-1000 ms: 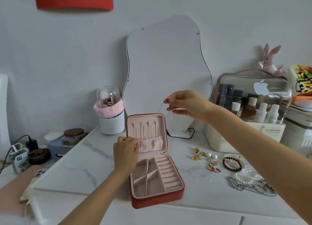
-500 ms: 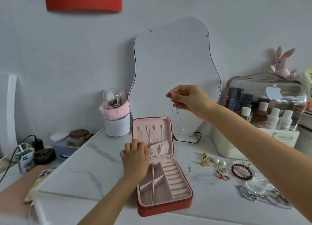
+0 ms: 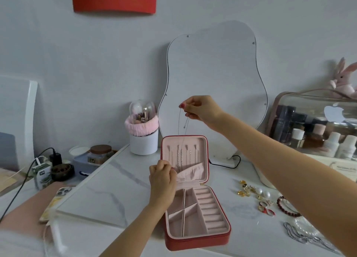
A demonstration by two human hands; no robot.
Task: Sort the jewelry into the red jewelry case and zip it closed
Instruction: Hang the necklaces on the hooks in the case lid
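The red jewelry case (image 3: pixel 197 242) lies open on the white marble table, its pink lid upright with several hooks. My right hand (image 3: pixel 201 110) is raised above the lid and pinches the top of a thin silver necklace (image 3: pixel 183 125) that hangs down into the lid. My left hand (image 3: pixel 163 174) pinches the lower part of the chain at the lid's pink elastic pocket (image 3: pixel 190 172). The tray compartments below hold nothing. Loose on the table to the right lie gold and pearl earrings (image 3: pixel 251 191), rings (image 3: pixel 265 207), a dark red bead bracelet (image 3: pixel 286 206), a pearl strand (image 3: pixel 305 225) and a silver chain (image 3: pixel 303 237).
A wavy white mirror (image 3: pixel 212 79) stands behind the case, its black cable at the base. A white brush pot with a pink band (image 3: pixel 143 133) is at the back left. A clear cosmetics box (image 3: pixel 318 125) sits at right. A phone (image 3: pixel 56 200), a jar and chargers lie at left.
My right hand has stayed raised above the lid, and the necklace now hangs straighter down to my left hand at the lid pocket. The camera view shifted left.
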